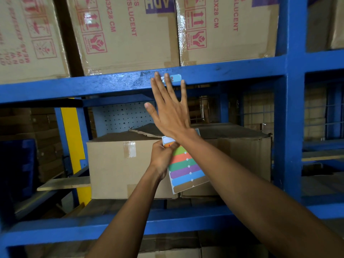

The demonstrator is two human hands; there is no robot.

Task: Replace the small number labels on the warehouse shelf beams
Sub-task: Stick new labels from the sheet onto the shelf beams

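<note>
**Pressing the new label onto the beam**

Right hand (170,110) is flat, fingers straight and spread, tips on the blue beam (111,82), over a light blue label (175,78) with a red digit, looks like "2", partly covered by the fingers. Left hand (162,155) sits lower, fingers curled round the top corner of a sticker sheet (186,168) with coloured strips, held in front of the box (119,164) on the shelf below. A small orange piece shows at the left thumb; can't tell if it's a peeled label or part of the sheet.

Likely step: smoothing the label down. To do it well:
- Rub from the label's middle out to both ends so no edge lifts.
- The beam paint is scuffed and dusty just left of the label; grip may be weak there, so press the left edge harder.
- Check it sits level with the beam edge before letting go.
- Keep the sheet away from the beam so the other stickers don't catch.
</note>
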